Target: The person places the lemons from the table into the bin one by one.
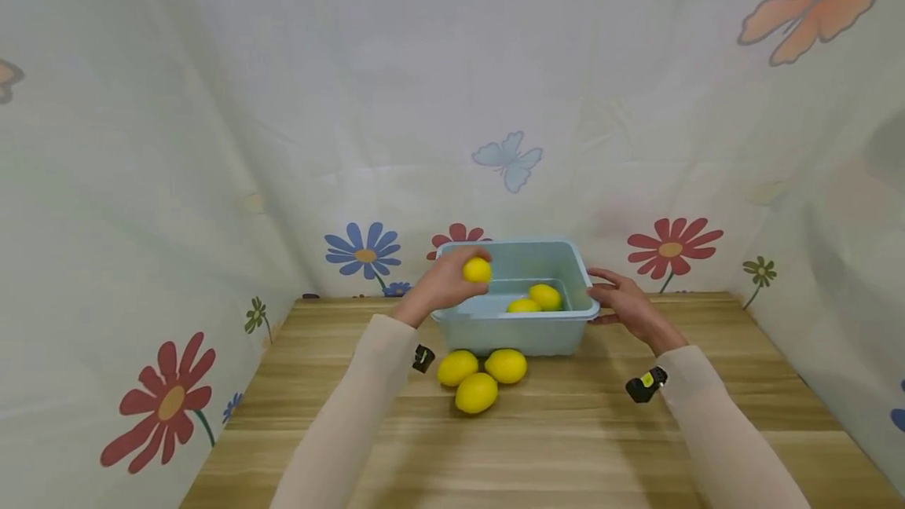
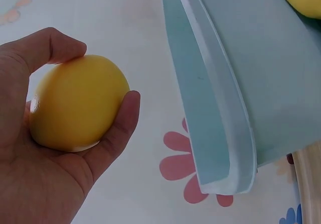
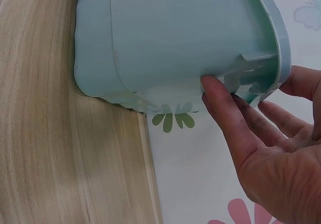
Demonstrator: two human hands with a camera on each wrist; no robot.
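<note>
My left hand (image 1: 447, 281) holds a yellow lemon (image 1: 477, 270) over the left part of a light blue plastic bin (image 1: 509, 336). In the left wrist view the lemon (image 2: 80, 103) sits between the thumb and curled fingers, beside the bin's rim (image 2: 220, 88). Two lemons (image 1: 545, 297) lie inside the bin at the right. At the bin's right end, my right hand (image 1: 629, 306) grips the rim; in the right wrist view its fingers (image 3: 225, 113) touch the outer wall under the lip. Three more lemons (image 1: 477, 393) lie clustered on the table before the bin.
The bin stands near the back edge of a wood-grain table (image 1: 566, 438). A pale curtain (image 1: 396, 100) printed with flowers and butterflies hangs behind it and along both sides. Each wrist carries a small black device (image 1: 645, 386).
</note>
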